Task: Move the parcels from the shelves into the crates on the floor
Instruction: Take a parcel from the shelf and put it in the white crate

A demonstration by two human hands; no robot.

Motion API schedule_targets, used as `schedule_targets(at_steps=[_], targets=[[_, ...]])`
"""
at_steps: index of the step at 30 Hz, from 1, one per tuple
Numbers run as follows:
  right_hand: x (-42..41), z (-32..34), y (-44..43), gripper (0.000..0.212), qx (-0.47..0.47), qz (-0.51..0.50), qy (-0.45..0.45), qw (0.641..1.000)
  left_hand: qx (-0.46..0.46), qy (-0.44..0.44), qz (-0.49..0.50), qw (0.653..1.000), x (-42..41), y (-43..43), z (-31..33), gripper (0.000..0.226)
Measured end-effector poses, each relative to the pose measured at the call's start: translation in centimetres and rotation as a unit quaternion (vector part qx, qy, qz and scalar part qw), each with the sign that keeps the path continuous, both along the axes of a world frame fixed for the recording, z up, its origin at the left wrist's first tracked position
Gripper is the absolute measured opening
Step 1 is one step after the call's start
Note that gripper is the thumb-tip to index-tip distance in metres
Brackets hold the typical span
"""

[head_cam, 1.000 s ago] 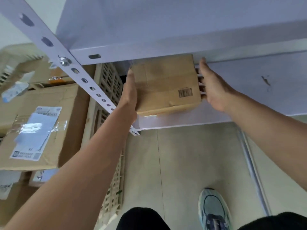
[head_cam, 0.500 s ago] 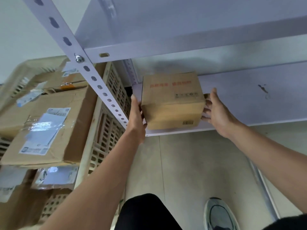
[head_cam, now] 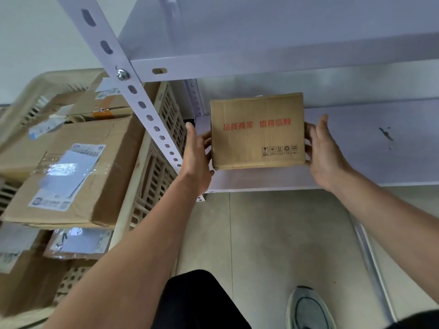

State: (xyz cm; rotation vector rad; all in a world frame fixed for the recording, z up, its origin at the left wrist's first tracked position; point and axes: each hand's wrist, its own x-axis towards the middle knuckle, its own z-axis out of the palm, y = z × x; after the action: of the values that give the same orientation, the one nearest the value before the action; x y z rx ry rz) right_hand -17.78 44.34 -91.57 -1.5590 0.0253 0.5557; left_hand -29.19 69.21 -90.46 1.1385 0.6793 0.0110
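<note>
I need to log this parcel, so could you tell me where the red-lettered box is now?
In the head view, the red-lettered box sits centre-right on the lower shelf, between the left hand and right hand.

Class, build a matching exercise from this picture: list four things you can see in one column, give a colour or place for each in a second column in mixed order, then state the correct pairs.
Column one:
1. printed lettering on the held cardboard box
2. shoe
3. slotted upright of the shelf rack
4. large parcel with a shipping label

Column two:
A. lies in the beige crate
B. red
C. on the floor tiles, bottom right
D. white metal with a bolt through it

Pairs: 1-B, 2-C, 3-D, 4-A
</note>
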Motion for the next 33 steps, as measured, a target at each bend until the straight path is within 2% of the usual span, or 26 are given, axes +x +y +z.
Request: schedule_targets(at_steps=[3, 6, 11, 15, 23, 28, 33], targets=[[-0.4, -0.5, 0.1, 0.064, 0.011, -0.006, -0.015, 1.0, 0.009, -0.015, 0.03, 0.999, -0.3, -0.5, -0.5, 0.077], [-1.0, -1.5, -0.5, 0.061, 0.016, -0.026, -0.01, 0.999, 0.031, -0.014, 0.025, 0.999, -0.7, -0.8, -1.2, 0.084], [-2.3, -2.2, -1.0, 0.067, -0.004, -0.051, 0.027, 0.998, 0.027, -0.003, 0.014, 1.0, -1.9, -1.3, -2.0, 0.088], [-3.6, -2.4, -0.6, 0.082, -0.025, -0.026, 0.058, 0.998, 0.02, 0.01, -0.029, 0.999, -3.0, -1.7, -2.6, 0.088], [-5.2, -2.4, 0.1, 0.066, 0.023, -0.02, 0.039, 0.999, 0.043, -0.048, -0.087, 0.994, -3.6, -2.4, -2.3, 0.083], [-7.4, 1.1, -1.7, 0.073, 0.068, -0.039, 0.015, 0.997, 0.055, -0.053, -0.085, 0.993, -5.8, -3.8, 1.1, 0.072], [-11.7, 7.1, -3.6, 0.07, 0.049, -0.068, 0.045, 0.995, 0.046, -0.024, -0.084, 0.995, -9.7, -6.6, 6.9, 0.074]])
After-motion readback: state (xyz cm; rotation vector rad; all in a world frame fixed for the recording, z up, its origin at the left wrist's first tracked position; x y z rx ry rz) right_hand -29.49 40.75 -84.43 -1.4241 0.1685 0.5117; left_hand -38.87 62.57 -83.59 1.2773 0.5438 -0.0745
